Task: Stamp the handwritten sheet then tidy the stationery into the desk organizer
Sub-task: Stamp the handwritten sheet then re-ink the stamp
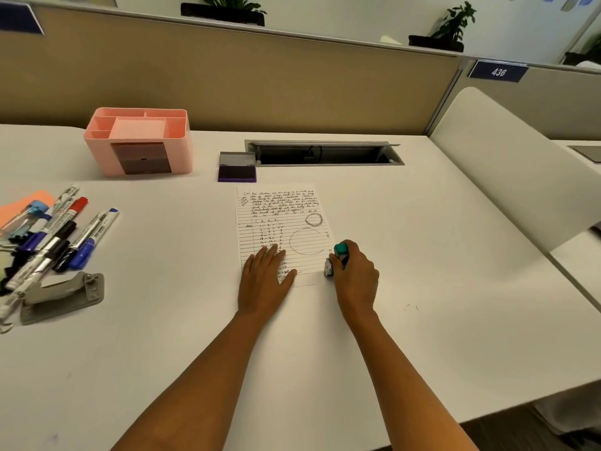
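Observation:
The handwritten lined sheet [283, 222] lies in the middle of the white desk [422, 255]. My left hand [265, 281] rests flat on the sheet's lower left part, fingers straight. My right hand [354, 275] grips a teal-topped stamp [336, 260] at the sheet's lower right corner, its white base tilted toward the paper. An open purple ink pad [236, 167] sits just beyond the sheet. The pink desk organizer [140, 139] stands at the back left. Several markers [61, 232] lie at the left.
A grey hole punch [63, 296], binder clips [13, 255] and orange sticky notes [24, 203] lie near the desk's left edge. A recessed cable tray [325, 153] is open behind the sheet. A white divider [507, 164] rises at the right.

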`<state>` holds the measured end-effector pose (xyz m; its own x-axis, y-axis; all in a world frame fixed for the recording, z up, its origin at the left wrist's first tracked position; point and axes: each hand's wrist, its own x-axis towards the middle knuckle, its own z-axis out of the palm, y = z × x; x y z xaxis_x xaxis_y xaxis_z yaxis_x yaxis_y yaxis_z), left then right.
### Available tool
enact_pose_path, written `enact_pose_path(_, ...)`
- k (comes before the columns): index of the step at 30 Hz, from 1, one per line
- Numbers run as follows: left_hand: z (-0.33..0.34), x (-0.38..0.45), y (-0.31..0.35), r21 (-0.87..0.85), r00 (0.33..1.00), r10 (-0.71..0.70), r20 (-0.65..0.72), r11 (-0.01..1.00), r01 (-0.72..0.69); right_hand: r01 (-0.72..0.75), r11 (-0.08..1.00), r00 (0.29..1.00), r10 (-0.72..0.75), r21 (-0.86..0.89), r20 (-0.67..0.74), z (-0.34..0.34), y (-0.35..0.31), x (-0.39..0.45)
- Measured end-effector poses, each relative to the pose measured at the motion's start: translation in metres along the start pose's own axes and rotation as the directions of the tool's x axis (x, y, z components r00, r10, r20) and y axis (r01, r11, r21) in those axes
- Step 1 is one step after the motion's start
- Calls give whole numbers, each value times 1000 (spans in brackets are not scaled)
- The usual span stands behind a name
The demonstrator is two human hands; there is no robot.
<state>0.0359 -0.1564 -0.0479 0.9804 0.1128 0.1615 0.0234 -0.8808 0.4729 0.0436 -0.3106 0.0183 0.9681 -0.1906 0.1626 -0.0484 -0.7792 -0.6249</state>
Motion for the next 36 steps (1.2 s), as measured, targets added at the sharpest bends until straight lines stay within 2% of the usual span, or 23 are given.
enact_pose_path(3, 0, 0, 0, 13, 1000, 0, -4, 1000, 0, -68, 989, 997, 71, 131, -22, -8, -2, 7)
enact_pose_path(5, 0, 0, -1, 15, 1000, 1, -13, 1000, -1, -221, 918, 965, 254, 328, -62, -17, -2, 17)
enact_pose_path(6, 1, 0, -1, 13, 1000, 0, -18, 1000, 0, -310, 837, 925, 376, 452, -61, -22, 0, 24)
enact_pose_path(7, 1, 0, -1, 11, 1000, -2, -21, 1000, 2, -383, 711, 874, 486, 590, -18, -26, 4, 32)
enact_pose_path(9, 2, 0, -1, 9, 1000, -4, -16, 1000, 4, -476, 381, 778, 603, 793, 176, -34, 9, 44)
enact_pose_path(10, 2, 0, -1, 9, 1000, -5, -14, 1000, 5, -495, 270, 755, 605, 826, 255, -39, 8, 48)
enact_pose_path(12, 1, 0, -1, 10, 1000, -6, -7, 1000, 6, -511, 152, 743, 572, 846, 346, -50, 4, 51)
enact_pose_path(17, 0, -1, 0, -3, 1000, -7, -14, 1000, 7, -533, 23, 742, 493, 846, 454, -58, -4, 57)
enact_pose_path(22, 0, -1, 1, -1, 1000, -13, -18, 1000, 13, -552, -12, 749, 434, 834, 501, -54, -11, 67)
enact_pose_path(27, -4, 1, 3, -65, 998, -38, -49, 997, 35, -562, 34, 760, 417, 827, 499, -50, -26, 69)
enact_pose_path(36, -30, 34, -3, -173, 972, -67, -227, 985, 28, -547, 290, 822, 361, 785, 440, -38, -69, 95)
